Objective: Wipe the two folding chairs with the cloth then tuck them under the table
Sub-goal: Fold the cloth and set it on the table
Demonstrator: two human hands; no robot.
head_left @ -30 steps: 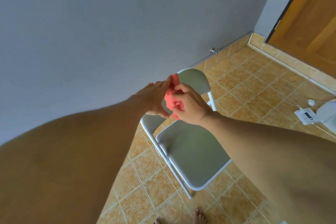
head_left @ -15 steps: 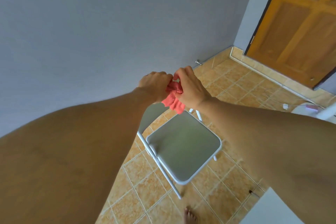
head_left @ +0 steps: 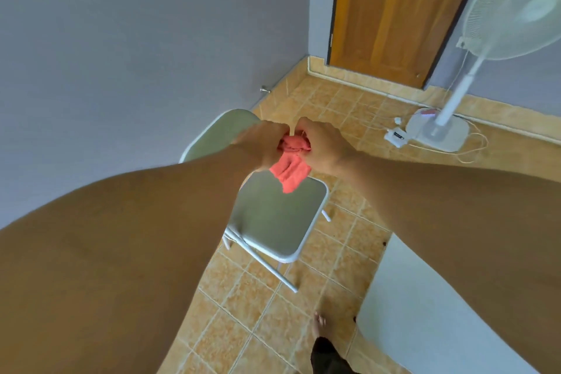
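Hands first: left hand [head_left: 261, 146] and right hand [head_left: 323, 147] are both bunched up on a coral-pink terry cloth [head_left: 290, 165], held out in the air right above the one grey-green folding chair with a white tubular metal frame [head_left: 274, 215] that's in view. Fingers on both hands are curled in tight around the top of the cloth, knuckles nearly touching, so each has a closed grip on it and a crumpled wad shows between them. The loose end of the cloth hangs down over the back edge of the chair's seat; can't really tell if it touches the seat or just dangles over it. The chair is unfolded and standing on the orange-tan tiled floor [head_left: 343, 100], its rounded backrest toward the plain grey wall [head_left: 136, 39] just behind it. Right of the chair and closer to the camera, a flat white table top [head_left: 425, 328] pokes in from the corner, so the chair sits beside the table and not under it. Well beyond the chair there's a varnished wooden panel door [head_left: 400, 9], and right of that door a white pedestal fan [head_left: 498, 27] with a white power strip [head_left: 396, 135] by its base. A bare foot [head_left: 318, 320] shows on the tiles in front of the chair.
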